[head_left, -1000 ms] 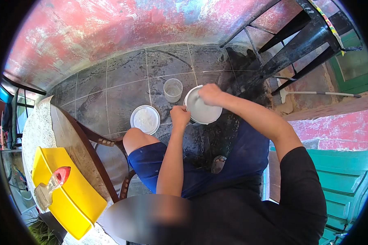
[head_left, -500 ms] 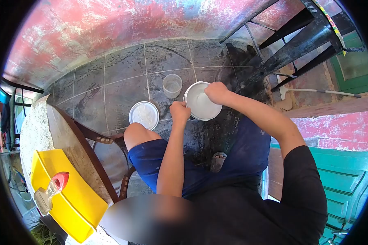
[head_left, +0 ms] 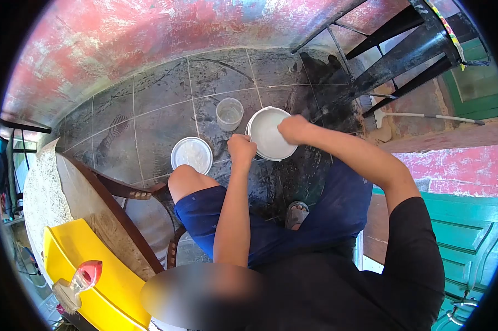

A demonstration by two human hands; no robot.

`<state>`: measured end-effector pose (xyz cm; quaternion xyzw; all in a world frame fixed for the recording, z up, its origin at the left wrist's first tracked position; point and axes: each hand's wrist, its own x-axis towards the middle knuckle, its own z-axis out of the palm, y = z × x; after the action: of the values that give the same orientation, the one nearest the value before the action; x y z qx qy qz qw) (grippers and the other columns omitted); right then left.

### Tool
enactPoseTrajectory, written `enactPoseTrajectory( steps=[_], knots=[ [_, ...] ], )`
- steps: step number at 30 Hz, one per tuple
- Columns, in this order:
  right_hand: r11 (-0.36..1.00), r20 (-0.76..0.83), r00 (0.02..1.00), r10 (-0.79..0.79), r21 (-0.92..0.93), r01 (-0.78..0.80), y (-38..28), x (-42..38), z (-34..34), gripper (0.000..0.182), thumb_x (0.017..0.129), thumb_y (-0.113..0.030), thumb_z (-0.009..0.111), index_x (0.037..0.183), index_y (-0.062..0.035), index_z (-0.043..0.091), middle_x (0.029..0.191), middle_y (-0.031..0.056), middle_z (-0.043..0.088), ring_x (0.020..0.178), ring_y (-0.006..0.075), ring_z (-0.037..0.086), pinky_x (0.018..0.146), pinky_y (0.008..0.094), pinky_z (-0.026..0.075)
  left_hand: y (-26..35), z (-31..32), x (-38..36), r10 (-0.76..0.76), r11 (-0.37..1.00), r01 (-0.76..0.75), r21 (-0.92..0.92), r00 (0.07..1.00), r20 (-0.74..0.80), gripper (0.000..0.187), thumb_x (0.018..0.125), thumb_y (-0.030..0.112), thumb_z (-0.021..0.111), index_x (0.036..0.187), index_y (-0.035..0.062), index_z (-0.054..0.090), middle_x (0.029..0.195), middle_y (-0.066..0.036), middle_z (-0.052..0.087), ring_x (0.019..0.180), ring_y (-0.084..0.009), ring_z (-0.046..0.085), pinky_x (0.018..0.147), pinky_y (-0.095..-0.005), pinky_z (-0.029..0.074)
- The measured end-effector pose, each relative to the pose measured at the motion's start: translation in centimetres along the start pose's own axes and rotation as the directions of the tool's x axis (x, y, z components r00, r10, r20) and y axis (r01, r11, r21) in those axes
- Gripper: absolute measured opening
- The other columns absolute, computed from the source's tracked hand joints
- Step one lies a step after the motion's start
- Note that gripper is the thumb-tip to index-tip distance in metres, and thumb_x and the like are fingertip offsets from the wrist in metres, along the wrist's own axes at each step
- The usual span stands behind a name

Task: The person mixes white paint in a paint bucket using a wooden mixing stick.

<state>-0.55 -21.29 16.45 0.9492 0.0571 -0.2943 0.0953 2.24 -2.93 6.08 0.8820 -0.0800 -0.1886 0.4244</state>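
A white bucket (head_left: 269, 138) with pale contents stands on the dark tiled floor. My left hand (head_left: 242, 148) is closed at its left rim and grips it there. Over the right part of the opening is my right hand (head_left: 295, 130), its fingers curled into a fist; whatever it holds is hidden. Just left of the bucket, a clear plastic container (head_left: 229, 114) stands upright. A round white lid (head_left: 191, 155) with whitish residue lies on the floor near my left knee.
On my left, a yellow tray (head_left: 97, 276) with a paintbrush (head_left: 79, 284) across it rests on a round table (head_left: 44, 187). A brown chair (head_left: 136, 193) stands beside it. A black metal frame (head_left: 398, 60) is at the upper right, near a broom (head_left: 425, 115). A painted wall (head_left: 122, 33) curves ahead.
My right hand has moved slightly down within the bucket's opening. The whole view has shifted a little; my left hand keeps its place at the rim.
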Motion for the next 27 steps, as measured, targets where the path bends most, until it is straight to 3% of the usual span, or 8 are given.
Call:
enactPoseTrajectory(
  steps=[4,8,12,15,18,20,22,27],
  knots=[
    [0.988,0.139,0.980,-0.145,0.073,0.136,-2.3,0.3,-0.5,0.021,0.074,-0.009,0.064,0.091,-0.0008,0.073,0.093,0.0210,0.071,0.089,0.0371,0.070,0.079,0.0436,0.055,0.1,-0.5,0.3,0.011,1.000,-0.011,0.005,1.000,-0.007,0.013,0.059,0.011,0.075,0.060,0.0013,0.066,0.057,-0.013,0.064,0.055,-0.0259,0.065,0.059,-0.0367,0.051],
    [0.992,-0.212,0.977,-0.036,0.114,0.061,0.2,2.6,0.2,0.016,0.076,-0.011,0.063,0.087,-0.0025,0.073,0.089,0.0193,0.071,0.087,0.0366,0.070,0.075,0.0442,0.056,-0.8,0.3,1.0,0.021,0.999,-0.020,-0.037,1.000,0.009,0.011,0.059,0.010,0.073,0.059,0.0023,0.066,0.056,-0.015,0.062,0.054,-0.0291,0.064,0.057,-0.0380,0.050],
    [1.000,-0.032,0.999,0.027,-0.014,-0.028,0.1,0.3,0.4,0.019,0.082,-0.011,0.057,0.088,-0.0046,0.073,0.090,0.0179,0.072,0.088,0.0340,0.070,0.075,0.0427,0.057,-0.2,0.3,0.2,0.093,0.993,-0.086,0.086,0.992,-0.089,0.012,0.060,0.010,0.072,0.055,0.0026,0.064,0.055,-0.012,0.063,0.053,-0.0244,0.064,0.057,-0.0354,0.051],
    [0.995,0.064,0.993,-0.102,0.022,0.101,-2.6,-1.2,-0.5,0.018,0.080,-0.009,0.058,0.088,-0.0041,0.073,0.090,0.0190,0.071,0.088,0.0351,0.070,0.076,0.0443,0.056,-0.3,0.1,0.4,0.073,0.996,-0.070,0.062,0.996,-0.045,0.010,0.060,0.010,0.073,0.056,0.0032,0.067,0.056,-0.011,0.065,0.054,-0.0226,0.066,0.059,-0.0343,0.052],
    [0.987,0.010,0.993,-0.117,0.112,0.115,-2.8,0.2,-1.4,0.018,0.078,-0.008,0.058,0.087,-0.0036,0.073,0.090,0.0195,0.071,0.088,0.0361,0.070,0.077,0.0458,0.056,-0.8,0.5,1.1,0.019,1.000,-0.019,0.022,1.000,-0.009,0.007,0.060,0.009,0.074,0.062,0.0029,0.071,0.058,-0.012,0.067,0.056,-0.0221,0.068,0.061,-0.0338,0.053],
    [0.986,-0.232,0.972,-0.043,0.145,0.078,-0.5,1.8,-0.9,0.017,0.077,-0.007,0.059,0.087,-0.0032,0.073,0.089,0.0201,0.071,0.088,0.0371,0.069,0.076,0.0462,0.056,-0.1,0.2,0.9,-0.006,1.000,0.006,0.005,1.000,-0.017,0.009,0.060,0.009,0.075,0.066,0.0025,0.073,0.059,-0.012,0.067,0.058,-0.0219,0.069,0.061,-0.0337,0.054],
    [0.996,-0.232,0.972,-0.019,0.080,0.038,1.0,1.5,-0.3,0.016,0.078,-0.008,0.060,0.087,-0.0035,0.073,0.090,0.0190,0.071,0.088,0.0362,0.070,0.075,0.0453,0.056,0.5,-0.3,0.1,0.018,0.999,-0.020,-0.045,0.999,-0.046,0.003,0.060,0.003,0.064,0.060,0.0002,0.066,0.066,-0.025,0.062,0.068,-0.0418,0.065,0.065,-0.0458,0.052],
    [0.992,-0.045,0.992,-0.122,0.039,0.124,-1.2,-2.3,0.8,0.015,0.076,-0.009,0.062,0.085,-0.0025,0.072,0.087,0.0193,0.071,0.086,0.0364,0.070,0.073,0.0457,0.056,-0.6,0.1,0.4,-0.011,0.990,0.009,-0.139,1.000,-0.012,0.006,0.060,0.005,0.068,0.065,0.0023,0.071,0.069,-0.024,0.064,0.069,-0.0390,0.067,0.067,-0.0438,0.053]
  ],
)
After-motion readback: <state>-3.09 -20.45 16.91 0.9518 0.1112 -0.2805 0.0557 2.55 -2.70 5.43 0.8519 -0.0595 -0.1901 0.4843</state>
